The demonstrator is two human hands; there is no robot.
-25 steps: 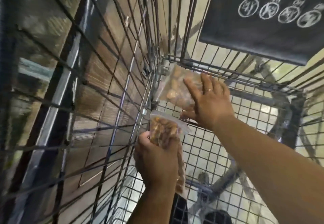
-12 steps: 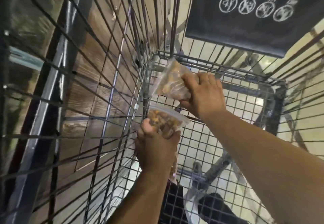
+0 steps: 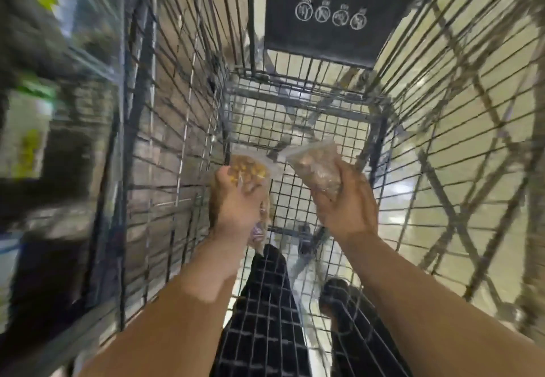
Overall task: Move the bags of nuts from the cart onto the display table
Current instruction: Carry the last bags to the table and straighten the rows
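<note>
Hands (image 3: 239, 199) with bags (image 3: 317, 167) now raised, apart.

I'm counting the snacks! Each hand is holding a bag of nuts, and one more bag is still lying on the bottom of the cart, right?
Not quite. The head view shows the left hand and right hand each holding a bag of nuts, but no bag lies on the cart's wire bottom.

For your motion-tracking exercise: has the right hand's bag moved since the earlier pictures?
Yes. The bag in the right hand has come away from the cart's far left corner, toward the person and rightward.
</note>
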